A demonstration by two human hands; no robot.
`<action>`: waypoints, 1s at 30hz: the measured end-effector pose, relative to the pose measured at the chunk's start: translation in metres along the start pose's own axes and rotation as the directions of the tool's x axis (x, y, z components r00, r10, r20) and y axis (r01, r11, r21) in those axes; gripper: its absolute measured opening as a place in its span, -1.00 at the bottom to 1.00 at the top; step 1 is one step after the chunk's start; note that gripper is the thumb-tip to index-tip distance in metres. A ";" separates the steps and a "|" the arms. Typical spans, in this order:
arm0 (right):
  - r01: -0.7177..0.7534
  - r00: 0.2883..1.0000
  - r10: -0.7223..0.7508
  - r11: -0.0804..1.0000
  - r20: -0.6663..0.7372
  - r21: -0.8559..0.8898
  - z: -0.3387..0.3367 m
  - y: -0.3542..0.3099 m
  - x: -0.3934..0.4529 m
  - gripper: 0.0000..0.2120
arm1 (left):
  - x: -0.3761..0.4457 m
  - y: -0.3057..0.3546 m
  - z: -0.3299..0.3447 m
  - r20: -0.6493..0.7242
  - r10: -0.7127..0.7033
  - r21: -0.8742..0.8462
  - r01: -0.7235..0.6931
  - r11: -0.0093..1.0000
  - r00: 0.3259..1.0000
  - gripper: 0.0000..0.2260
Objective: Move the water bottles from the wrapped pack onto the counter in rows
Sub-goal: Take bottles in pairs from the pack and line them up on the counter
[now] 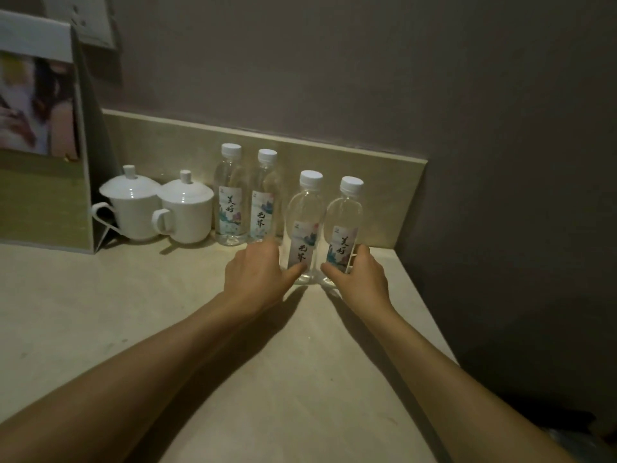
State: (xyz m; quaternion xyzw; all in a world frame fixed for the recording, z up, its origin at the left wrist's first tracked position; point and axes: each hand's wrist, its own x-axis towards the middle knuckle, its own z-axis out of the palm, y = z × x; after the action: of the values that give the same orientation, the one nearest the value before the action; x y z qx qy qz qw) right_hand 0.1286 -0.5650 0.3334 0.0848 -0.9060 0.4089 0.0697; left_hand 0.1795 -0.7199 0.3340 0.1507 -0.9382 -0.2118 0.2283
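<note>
Head view: looking down at a dim beige counter (133, 312) that meets a grey wall, with two bare forearms reaching in from the near edge.
Left hand (257, 275): fingers and thumb curled round the lower part of the front left bottle (305, 225), thumb tip lying on its label.
Right hand (359, 279): fingers and thumb wrapped round the lower part of the front right bottle (345, 228), covering the bottom of its label.
Front bottles: both upright on the counter, just beside each other, clear with white caps and printed labels, right of centre.
Back left bottle (230, 198): upright against the low beige backsplash (384, 182), farther and to the left of the front pair.
Back right bottle (265, 202): upright, just beside the back left bottle, same white cap and label.
Rows: two bottles at the back, two nearer and offset to the right.
Left cup (128, 205): white, lidded, handle facing near left, on the counter left of the bottles.
Right cup (187, 212): white, lidded, touching or nearly touching the left cup, just beside the back left bottle.
Card stand (43, 145): tall folded display with a blurred picture, standing at the far left, partly in front of the left cup.
Wall plate (83, 18): pale panel high on the wall, upper left.
</note>
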 end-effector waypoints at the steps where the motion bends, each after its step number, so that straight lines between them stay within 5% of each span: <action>1: 0.001 1.000 -0.002 1.000 -0.012 -0.022 0.001 0.000 0.000 -0.54 | 0.001 -0.001 -0.001 0.006 0.004 0.029 -0.004 1.000 1.000 -0.59; 8: -0.023 1.000 0.023 1.000 -0.006 0.017 0.005 -0.006 0.005 -0.58 | 0.006 0.005 0.001 0.066 0.117 0.141 -0.126 0.982 0.991 -0.66; 30: -0.029 0.999 0.028 0.999 0.033 0.017 0.020 -0.020 0.050 -0.57 | 0.050 0.010 0.021 0.067 0.051 0.210 -0.064 0.976 0.996 -0.71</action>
State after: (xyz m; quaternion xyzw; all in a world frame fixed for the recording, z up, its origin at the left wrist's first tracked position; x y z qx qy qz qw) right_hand 0.0826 -0.5977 0.3442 0.0791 -0.9045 0.4163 0.0482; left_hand 0.1249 -0.7230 0.3397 0.1404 -0.9660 -0.1083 0.1883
